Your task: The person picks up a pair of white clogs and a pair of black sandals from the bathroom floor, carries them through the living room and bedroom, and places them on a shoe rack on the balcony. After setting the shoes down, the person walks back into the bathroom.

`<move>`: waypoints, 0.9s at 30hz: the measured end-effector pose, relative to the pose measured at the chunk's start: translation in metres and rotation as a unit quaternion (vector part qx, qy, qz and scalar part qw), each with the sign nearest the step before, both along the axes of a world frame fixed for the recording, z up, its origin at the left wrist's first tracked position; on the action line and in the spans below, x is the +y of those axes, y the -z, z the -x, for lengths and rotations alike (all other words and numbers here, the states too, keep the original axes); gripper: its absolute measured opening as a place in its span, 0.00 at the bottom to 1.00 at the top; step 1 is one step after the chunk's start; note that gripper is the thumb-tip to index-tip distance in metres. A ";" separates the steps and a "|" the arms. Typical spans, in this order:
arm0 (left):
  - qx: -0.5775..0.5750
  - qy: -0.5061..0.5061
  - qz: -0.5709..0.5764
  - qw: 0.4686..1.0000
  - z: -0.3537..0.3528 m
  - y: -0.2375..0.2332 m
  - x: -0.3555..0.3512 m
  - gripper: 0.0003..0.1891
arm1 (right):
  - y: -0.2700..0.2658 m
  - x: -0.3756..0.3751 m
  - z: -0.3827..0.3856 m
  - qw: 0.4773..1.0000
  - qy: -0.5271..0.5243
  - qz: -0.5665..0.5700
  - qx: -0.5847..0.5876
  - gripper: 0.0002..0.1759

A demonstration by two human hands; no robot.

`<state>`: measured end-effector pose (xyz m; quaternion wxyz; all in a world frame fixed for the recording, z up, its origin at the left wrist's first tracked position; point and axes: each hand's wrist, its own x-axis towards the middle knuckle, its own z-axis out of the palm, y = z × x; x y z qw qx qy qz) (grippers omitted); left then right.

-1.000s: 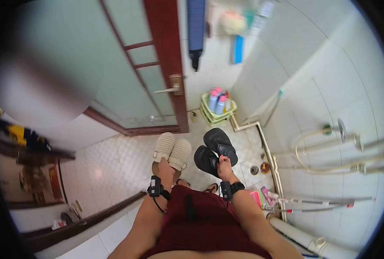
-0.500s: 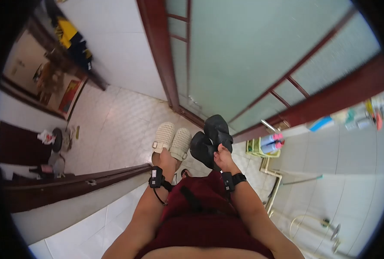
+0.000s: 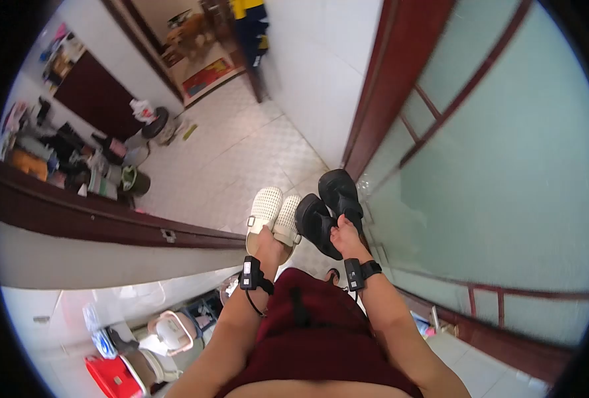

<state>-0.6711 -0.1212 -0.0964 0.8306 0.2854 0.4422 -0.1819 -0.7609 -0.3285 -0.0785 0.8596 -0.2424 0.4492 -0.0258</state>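
My left hand (image 3: 270, 245) is closed around a pair of cream clogs (image 3: 266, 207) with perforated uppers and buckled straps. Their toes point away from me, and the fingers are partly hidden under the shoes. In my right hand (image 3: 347, 237) is a pair of black sandals (image 3: 339, 190) with thick soles, gripped at the near end, one tilted against the other. Both pairs hang in front of my body above the tiled floor, side by side with a small gap between them. A black strapped device sits on each wrist.
A dark red door frame (image 3: 175, 233) stands at left, and a frosted glass door (image 3: 493, 172) at right. Beyond lies a tiled floor (image 3: 241, 149) with a bin (image 3: 135, 180) and clutter along the left. A dog (image 3: 191, 33) is near a red mat (image 3: 208, 74).
The view has swung left, toward the doorway and the room beyond. Both hands still hold their shoes; the shower wall has left view and a red box and bins appear at lower left.
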 end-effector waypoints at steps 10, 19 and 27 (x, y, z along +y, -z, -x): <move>0.060 -0.098 0.012 0.993 -0.106 -0.053 0.009 0.22 | 0.012 -0.009 -0.142 0.995 -0.087 -0.041 0.002 0.15; -0.042 -0.151 0.084 0.984 -0.244 -0.011 0.044 0.21 | 0.006 -0.004 -0.294 0.986 -0.153 0.059 -0.012 0.12; -0.045 -0.156 0.109 0.981 -0.343 -0.004 0.084 0.20 | -0.016 0.023 -0.427 0.970 -0.197 0.138 -0.034 0.14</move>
